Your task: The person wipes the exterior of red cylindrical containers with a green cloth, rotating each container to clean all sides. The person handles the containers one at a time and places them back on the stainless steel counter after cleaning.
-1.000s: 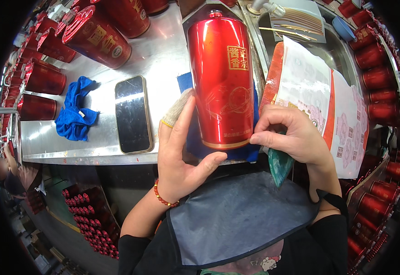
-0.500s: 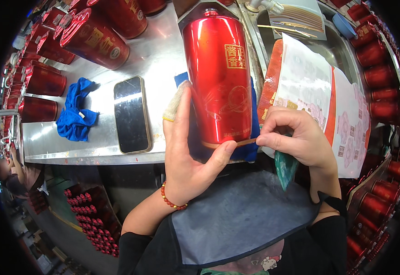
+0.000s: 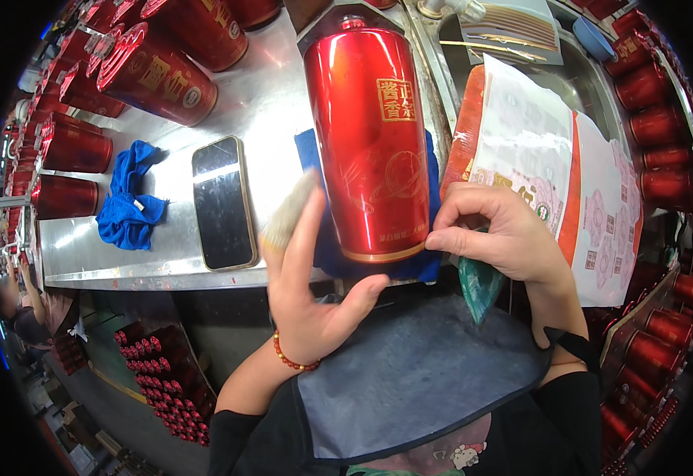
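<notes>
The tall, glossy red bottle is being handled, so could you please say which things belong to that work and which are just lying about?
Seemingly in use:
- red bottle
- thin gold band at its base
- green marbled pointed piece at the right hand
- flat blue cloth under the bottle

Seemingly lying about:
- rectangular black-screened phone
- crumpled blue cloth
- light-blue bowl

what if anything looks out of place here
The phone, a personal item, looks slightly out of place on the metal bench near the left hand; the blue cloth left of it is crumpled. No spill stands out.
</notes>
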`<state>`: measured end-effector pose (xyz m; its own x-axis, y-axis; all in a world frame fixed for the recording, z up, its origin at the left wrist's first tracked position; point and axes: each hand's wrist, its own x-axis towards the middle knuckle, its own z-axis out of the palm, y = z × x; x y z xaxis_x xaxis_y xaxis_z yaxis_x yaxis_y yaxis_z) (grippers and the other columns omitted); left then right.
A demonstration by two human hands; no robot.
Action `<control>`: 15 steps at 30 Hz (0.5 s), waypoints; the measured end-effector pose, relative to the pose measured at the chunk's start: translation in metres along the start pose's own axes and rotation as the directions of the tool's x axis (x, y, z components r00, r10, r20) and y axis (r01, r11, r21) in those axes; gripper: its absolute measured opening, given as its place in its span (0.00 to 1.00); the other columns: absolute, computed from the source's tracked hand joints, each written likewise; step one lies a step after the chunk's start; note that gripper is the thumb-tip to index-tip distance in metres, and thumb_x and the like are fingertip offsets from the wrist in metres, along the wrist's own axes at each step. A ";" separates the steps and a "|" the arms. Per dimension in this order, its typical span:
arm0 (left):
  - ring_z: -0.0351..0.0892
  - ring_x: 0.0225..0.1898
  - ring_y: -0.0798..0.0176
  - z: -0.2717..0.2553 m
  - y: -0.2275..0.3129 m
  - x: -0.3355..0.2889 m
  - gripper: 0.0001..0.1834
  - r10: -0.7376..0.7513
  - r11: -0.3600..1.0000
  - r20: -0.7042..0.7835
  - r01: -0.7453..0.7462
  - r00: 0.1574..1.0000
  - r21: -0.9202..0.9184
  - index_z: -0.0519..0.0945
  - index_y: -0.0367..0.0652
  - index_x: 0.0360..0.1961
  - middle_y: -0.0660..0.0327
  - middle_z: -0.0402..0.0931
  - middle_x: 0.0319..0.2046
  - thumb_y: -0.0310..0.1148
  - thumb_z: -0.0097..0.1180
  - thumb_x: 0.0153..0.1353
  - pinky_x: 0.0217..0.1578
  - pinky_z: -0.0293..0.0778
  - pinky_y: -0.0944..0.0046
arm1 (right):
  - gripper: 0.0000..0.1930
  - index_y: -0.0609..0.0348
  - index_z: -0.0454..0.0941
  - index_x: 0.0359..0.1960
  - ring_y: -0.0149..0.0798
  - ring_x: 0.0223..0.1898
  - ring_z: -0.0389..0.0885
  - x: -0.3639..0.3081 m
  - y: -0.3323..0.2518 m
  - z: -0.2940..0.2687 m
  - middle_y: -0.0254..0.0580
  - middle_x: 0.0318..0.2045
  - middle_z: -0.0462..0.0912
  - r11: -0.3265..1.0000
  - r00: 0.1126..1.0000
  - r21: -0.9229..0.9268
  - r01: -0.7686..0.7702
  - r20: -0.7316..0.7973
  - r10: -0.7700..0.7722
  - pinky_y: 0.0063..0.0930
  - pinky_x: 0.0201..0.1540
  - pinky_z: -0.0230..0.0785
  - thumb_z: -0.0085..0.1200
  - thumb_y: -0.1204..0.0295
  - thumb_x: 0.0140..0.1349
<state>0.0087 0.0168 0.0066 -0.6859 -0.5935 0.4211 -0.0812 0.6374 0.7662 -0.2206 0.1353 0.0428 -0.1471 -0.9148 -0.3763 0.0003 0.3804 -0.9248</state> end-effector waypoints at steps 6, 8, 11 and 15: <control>0.82 0.50 0.51 -0.014 0.004 -0.016 0.17 0.301 0.927 0.065 -0.308 0.951 0.215 0.87 0.39 0.47 0.52 0.83 0.51 0.24 0.67 0.55 0.47 0.82 0.60 | 0.06 0.63 0.81 0.30 0.23 0.31 0.78 0.003 0.002 0.000 0.30 0.31 0.77 0.999 0.999 0.010 -0.043 0.010 0.043 0.18 0.35 0.69 0.66 0.76 0.62; 0.82 0.50 0.52 -0.010 0.003 -0.013 0.17 0.389 0.883 0.078 -0.396 0.918 0.252 0.88 0.41 0.45 0.57 0.82 0.47 0.23 0.69 0.51 0.44 0.84 0.60 | 0.06 0.63 0.81 0.30 0.22 0.31 0.78 0.003 0.003 0.000 0.29 0.31 0.77 0.998 0.999 0.029 -0.052 0.014 0.051 0.18 0.35 0.69 0.66 0.76 0.62; 0.81 0.46 0.55 -0.002 0.002 -0.005 0.18 0.475 0.841 0.056 -0.472 0.878 0.263 0.90 0.45 0.41 0.62 0.80 0.45 0.23 0.72 0.44 0.40 0.84 0.61 | 0.06 0.63 0.81 0.31 0.22 0.32 0.78 0.003 0.003 -0.001 0.29 0.31 0.77 0.997 0.998 0.045 -0.054 0.019 0.054 0.18 0.36 0.69 0.66 0.76 0.63; 0.75 0.51 0.61 0.010 0.005 0.004 0.18 0.578 0.752 0.062 -0.561 0.814 0.346 0.91 0.53 0.41 0.70 0.79 0.45 0.27 0.71 0.45 0.47 0.81 0.63 | 0.05 0.63 0.81 0.32 0.21 0.33 0.78 0.003 0.002 -0.001 0.29 0.32 0.78 0.999 0.999 0.029 -0.043 0.031 0.042 0.18 0.37 0.69 0.65 0.76 0.63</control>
<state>-0.0012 0.0224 0.0069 -0.6503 -0.0841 0.7550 0.0730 0.9823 0.1723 -0.2225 0.1336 0.0394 -0.1166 -0.9019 -0.4160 0.0354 0.4148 -0.9092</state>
